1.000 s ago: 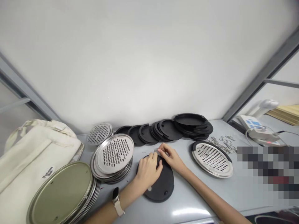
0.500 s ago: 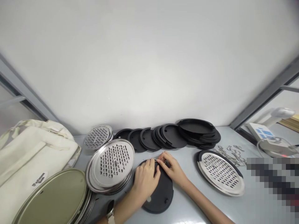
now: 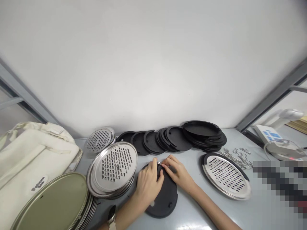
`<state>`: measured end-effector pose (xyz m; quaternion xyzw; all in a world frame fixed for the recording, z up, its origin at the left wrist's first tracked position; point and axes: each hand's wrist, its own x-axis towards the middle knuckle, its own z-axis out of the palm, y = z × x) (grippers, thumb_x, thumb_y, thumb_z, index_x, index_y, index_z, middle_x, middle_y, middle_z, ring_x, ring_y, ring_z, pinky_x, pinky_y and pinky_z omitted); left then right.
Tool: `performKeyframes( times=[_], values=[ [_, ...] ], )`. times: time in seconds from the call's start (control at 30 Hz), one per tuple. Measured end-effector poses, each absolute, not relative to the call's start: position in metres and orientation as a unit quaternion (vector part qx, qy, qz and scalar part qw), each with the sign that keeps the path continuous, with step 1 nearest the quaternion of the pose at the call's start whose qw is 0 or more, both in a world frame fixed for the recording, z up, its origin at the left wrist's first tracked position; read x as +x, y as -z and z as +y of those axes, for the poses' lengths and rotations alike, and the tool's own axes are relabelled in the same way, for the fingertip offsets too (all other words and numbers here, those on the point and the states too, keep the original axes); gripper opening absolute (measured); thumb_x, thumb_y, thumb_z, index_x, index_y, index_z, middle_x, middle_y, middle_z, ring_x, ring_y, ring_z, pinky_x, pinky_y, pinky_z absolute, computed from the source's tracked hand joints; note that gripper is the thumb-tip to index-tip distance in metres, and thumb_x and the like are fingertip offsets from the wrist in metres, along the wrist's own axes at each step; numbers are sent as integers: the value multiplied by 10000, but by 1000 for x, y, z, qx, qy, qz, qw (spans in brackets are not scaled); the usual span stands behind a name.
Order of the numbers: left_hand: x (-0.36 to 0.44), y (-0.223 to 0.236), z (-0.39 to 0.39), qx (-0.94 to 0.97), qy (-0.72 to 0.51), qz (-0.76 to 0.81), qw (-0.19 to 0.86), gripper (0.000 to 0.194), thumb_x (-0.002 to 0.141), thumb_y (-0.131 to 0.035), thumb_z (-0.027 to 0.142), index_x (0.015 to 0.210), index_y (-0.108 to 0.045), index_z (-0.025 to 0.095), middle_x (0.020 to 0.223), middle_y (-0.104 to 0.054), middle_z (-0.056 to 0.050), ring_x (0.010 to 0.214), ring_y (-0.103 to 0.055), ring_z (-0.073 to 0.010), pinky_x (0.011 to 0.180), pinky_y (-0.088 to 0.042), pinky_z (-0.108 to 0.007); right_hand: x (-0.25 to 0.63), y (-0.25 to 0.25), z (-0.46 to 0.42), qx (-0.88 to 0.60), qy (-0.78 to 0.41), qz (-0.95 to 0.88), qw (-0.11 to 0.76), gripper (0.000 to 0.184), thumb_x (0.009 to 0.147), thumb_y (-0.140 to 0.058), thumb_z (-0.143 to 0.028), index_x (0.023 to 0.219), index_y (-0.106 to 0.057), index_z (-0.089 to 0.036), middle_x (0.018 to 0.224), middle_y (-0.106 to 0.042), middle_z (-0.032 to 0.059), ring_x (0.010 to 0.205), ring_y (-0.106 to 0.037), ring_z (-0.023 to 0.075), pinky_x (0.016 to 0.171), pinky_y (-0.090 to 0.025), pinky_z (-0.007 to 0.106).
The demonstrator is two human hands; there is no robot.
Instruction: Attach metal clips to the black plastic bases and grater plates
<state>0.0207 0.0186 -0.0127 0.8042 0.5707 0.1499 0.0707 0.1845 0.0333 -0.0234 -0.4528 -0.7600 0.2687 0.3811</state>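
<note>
A black round lid (image 3: 165, 195) with a small knob and a pale spot lies flat on the table in front of me. My left hand (image 3: 149, 181) rests over its upper left part, fingers bent and closed at the rim, thumb pointing inward. At the lid's far edge, a small shiny metal clasp (image 3: 159, 163) shows between the two hands. My right hand (image 3: 178, 172) pinches it with thumb and forefinger from the right; the other fingers are curled. Part of the clasp is hidden by the fingertips.
Left are stacked grater discs (image 3: 117, 164), smaller graters (image 3: 99, 140), olive-green round lids (image 3: 52, 204) and a cream bag (image 3: 26, 159). Several black lids (image 3: 178, 139) lie along the wall. Right are a black-rimmed grater (image 3: 226, 175), metal chain clasps (image 3: 240, 156) and a white device (image 3: 275, 140).
My left forefinger has lifted a little off the clasp, so more of the metal shows. The right hand has shifted only slightly; the lid stays in place.
</note>
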Motion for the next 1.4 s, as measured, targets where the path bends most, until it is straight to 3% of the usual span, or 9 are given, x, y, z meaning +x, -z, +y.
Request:
performKeyframes(
  times=[0.23,0.67,0.87,1.1,1.4],
  values=[
    [20,14,18,818,-149,553,55,146,926,-406,225,1056,-472,215,897,-611,-19,785,-635,-193,608,-430,-266,185,25,32,-451,-269,-763,378,148,951,-442,-246,877,-567,-216,887,-525,42,858,-553,177,792,-484,311],
    [21,17,17,810,-168,560,56,190,903,-457,223,1091,-451,200,917,-629,-17,797,-645,-203,599,-433,-274,182,30,33,-457,-276,-745,400,155,952,-463,-248,868,-586,-206,846,-540,32,823,-560,166,770,-466,291],
    [21,17,18,807,-176,562,55,120,894,-479,222,1007,-504,192,897,-639,-18,795,-650,-194,605,-459,-257,181,31,32,-457,-275,-744,402,145,947,-474,-247,875,-593,-203,835,-536,32,796,-551,167,741,-459,286],
    [19,20,18,822,-163,545,23,342,916,-454,238,1245,-479,148,1028,-644,-62,838,-660,-202,641,-514,-283,181,30,33,-468,-267,-739,404,183,957,-449,-237,788,-513,-203,779,-507,22,743,-514,164,701,-438,284],
    [19,19,18,826,-121,551,23,417,921,-473,244,1312,-462,100,938,-694,-76,770,-676,-194,628,-516,-260,183,34,34,-474,-238,-764,367,185,969,-422,-252,792,-450,-206,790,-487,20,740,-488,165,701,-420,293]
  ],
)
